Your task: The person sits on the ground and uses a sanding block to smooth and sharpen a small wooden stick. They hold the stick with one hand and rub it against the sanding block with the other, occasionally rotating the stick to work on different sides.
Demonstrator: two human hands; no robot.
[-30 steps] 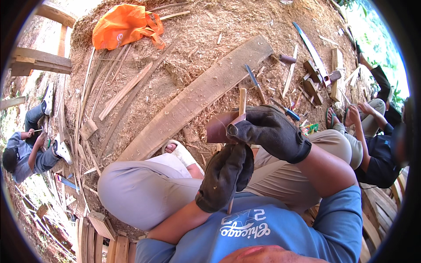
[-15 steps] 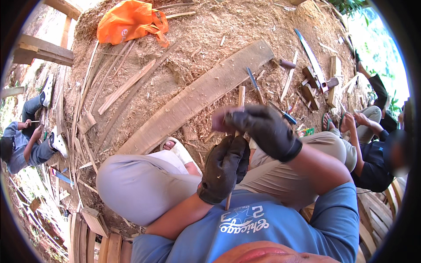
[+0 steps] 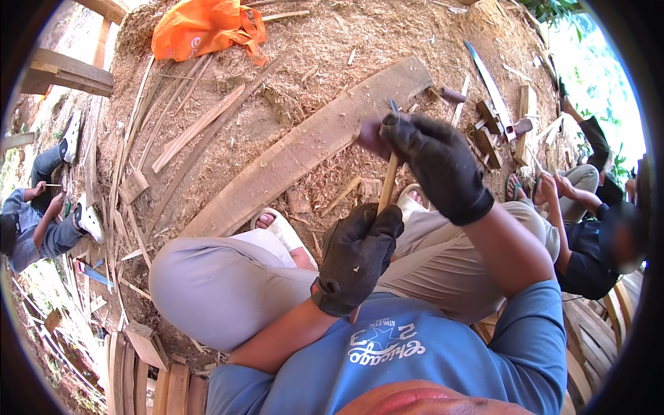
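A slim, pale wooden stick (image 3: 389, 183) slants upward in front of my chest. My left hand (image 3: 356, 256), in a dark glove, is wrapped round its lower part, and the bottom end pokes out below the palm. Higher up, my gloved right hand (image 3: 439, 162) pinches a reddish-brown sheet (image 3: 372, 136), slightly blurred, at the stick's upper end. The sheet could be sandpaper, but its surface is too smeared to tell. The stick's tip is hidden behind the sheet and the fingers.
A long plank (image 3: 311, 152) lies across the shavings-covered ground. To the right are a saw (image 3: 487, 86), wooden blocks (image 3: 488, 135) and a mallet-like piece (image 3: 453, 95). An orange bag (image 3: 200, 31) lies at the far left. Other people sit at both sides, beside loose wood strips.
My right hand has moved up along the stick with the sheet and now covers its tip. My left hand and the stick have shifted slightly right, the stick leaning more to the right.
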